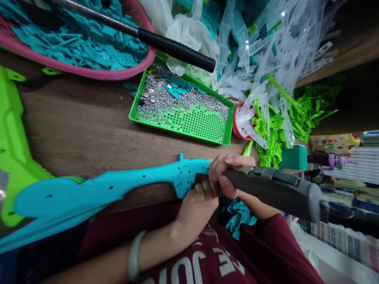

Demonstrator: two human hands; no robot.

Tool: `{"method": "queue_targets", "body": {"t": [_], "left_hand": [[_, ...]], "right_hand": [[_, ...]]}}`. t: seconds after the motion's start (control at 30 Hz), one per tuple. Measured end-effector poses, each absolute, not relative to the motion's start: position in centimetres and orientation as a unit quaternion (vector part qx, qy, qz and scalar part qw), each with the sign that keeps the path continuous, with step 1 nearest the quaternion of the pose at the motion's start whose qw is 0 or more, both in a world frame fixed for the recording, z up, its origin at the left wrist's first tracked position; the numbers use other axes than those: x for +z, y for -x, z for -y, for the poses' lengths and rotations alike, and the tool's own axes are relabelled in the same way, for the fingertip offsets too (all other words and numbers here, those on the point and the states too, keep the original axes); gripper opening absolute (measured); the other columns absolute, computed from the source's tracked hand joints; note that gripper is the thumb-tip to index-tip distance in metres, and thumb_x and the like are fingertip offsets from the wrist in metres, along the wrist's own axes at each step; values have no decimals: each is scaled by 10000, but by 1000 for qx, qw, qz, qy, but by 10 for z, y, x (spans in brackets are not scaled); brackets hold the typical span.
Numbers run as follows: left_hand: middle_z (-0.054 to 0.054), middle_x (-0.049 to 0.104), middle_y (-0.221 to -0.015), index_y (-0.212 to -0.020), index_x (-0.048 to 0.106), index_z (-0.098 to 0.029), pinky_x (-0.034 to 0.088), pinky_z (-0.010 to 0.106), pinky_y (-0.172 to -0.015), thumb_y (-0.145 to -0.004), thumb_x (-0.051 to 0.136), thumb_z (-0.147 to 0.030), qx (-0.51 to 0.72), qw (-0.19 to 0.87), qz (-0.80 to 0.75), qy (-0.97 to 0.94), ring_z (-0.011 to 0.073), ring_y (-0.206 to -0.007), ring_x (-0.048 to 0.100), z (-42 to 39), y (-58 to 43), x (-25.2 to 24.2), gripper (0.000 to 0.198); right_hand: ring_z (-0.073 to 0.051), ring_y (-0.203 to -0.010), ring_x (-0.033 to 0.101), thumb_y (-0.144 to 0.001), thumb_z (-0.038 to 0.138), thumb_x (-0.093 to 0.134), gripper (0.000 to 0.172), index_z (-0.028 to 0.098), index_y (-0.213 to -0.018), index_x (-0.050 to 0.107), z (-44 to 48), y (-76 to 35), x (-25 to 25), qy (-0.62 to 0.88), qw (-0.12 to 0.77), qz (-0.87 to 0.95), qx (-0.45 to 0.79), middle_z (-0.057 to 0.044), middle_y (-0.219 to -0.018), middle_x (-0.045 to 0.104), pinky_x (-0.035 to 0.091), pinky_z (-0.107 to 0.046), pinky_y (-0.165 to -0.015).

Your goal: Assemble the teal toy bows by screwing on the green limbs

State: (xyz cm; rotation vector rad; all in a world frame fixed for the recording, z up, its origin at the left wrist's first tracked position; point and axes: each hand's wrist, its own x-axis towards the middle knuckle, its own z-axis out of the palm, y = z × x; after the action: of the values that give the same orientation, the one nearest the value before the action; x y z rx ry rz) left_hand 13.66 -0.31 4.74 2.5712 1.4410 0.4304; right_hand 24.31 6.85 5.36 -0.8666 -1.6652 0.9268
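A long turquoise plastic piece (pixel 156 173), shaped like a toy gun body, lies across the table's front edge. My left hand (pixel 197 207), with a pale bangle on its wrist, is closed around the piece's narrow right end, beside the trigger-like part. Just above and right of it, my right hand (pixel 225 171) has its fingers curled round the front end of a dark powered screwdriver (pixel 269 191). The screwdriver's tip is hidden by the fingers, at the end of the turquoise piece.
Behind stands a green tray (pixel 180 128) of small screws. A pink basket (pixel 124 74) holds turquoise parts, with a black-handled rod (pixel 177 49) above. A red basket (pixel 237 122), clear plastic strips (pixel 284 51) and lime parts (pixel 271 138) are at the right. A lime frame (pixel 14 138) is far left.
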Motion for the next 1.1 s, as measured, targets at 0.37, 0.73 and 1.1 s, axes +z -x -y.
{"method": "queue_targets", "body": {"t": [0.37,0.73,1.1], "left_hand": [[88,661,-813,-1238,662,-38,505,270,-518,-821,551,-23,133,44,-463,-875,197,-697,635,1,-134,49,432],[229,651,-1306,-1350,598,-60,533,272,-560,-847,551,-53,169,32,-382,-908,176,-733,655,5,-140,32,505],[186,660,-1309,-1316,634,-117,489,231,-495,-846,559,-43,176,62,-389,-902,129,-666,622,9,-140,28,482]], "right_hand": [[-99,-403,487,-838,384,659,291,354,-1093,523,-190,-232,68,312,669,610,288,102,-543,450,465,-235,-418],[-142,-467,523,-874,517,525,351,307,-1118,387,-222,-227,21,471,589,608,247,85,-598,408,519,-315,-519],[-156,-370,454,-860,447,525,280,401,-1125,452,-136,-233,82,419,594,629,274,94,-525,356,434,-279,-338]]}}
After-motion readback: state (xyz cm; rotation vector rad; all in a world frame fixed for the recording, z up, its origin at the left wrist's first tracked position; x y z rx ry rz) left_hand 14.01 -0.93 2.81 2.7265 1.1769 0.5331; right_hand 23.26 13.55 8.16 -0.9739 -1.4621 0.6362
